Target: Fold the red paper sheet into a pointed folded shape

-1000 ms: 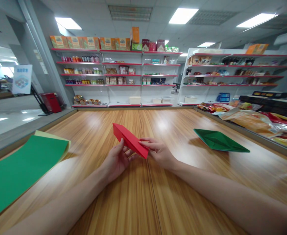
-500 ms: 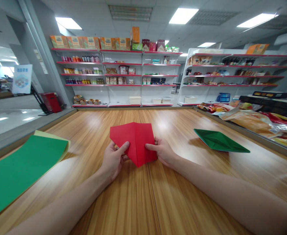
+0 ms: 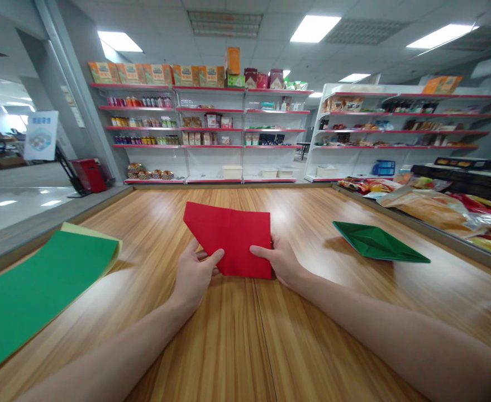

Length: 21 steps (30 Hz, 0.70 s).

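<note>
A folded sheet of red paper [image 3: 237, 237] is held up over the middle of the wooden table [image 3: 211, 346]. Its left edge slants and its right edge runs nearly straight. My left hand [image 3: 197, 271] pinches the lower left side, thumb on the front and fingers behind. On the right side, my right hand [image 3: 282, 259] grips the edge the same way, its thumb lying across the front. The fingers behind the paper are mostly hidden.
Green paper sheets [image 3: 48, 285] with a yellowish layer beneath lie at the left. A folded green paper shape [image 3: 379, 241] rests at the right. Packaged snacks [image 3: 433, 209] line the right edge. Stocked shelves [image 3: 211, 128] stand beyond the table.
The red paper has gone from a centre crease with a pointed bottom to a flatter face with a nearly straight lower edge. Both hands keep their hold, almost in place.
</note>
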Tool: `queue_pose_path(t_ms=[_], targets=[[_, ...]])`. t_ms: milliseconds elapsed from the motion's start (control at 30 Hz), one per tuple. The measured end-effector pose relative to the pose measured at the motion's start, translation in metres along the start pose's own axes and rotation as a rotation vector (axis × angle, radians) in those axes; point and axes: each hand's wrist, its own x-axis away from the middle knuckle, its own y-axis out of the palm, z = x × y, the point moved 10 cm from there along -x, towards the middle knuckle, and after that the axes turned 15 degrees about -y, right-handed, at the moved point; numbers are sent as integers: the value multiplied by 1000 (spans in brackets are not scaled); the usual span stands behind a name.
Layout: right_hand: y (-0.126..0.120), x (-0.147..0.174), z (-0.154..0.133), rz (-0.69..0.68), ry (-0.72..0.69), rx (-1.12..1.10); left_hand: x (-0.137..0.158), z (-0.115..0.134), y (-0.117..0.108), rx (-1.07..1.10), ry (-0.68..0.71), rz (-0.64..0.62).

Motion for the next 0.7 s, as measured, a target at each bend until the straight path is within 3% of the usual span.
queue_pose_path(t_ms=[67, 267, 533, 700], targets=[[1, 0, -3, -6, -14, 3, 1, 1, 1, 6, -1, -6], [12, 1, -11, -68, -46, -139, -4, -9, 18, 192, -149, -217], [15, 2, -13, -78, -54, -148, -18, -17, -1, 315, -147, -98], [11, 0, -14, -34, -67, -150, -14, -10, 2, 312, -129, -119]])
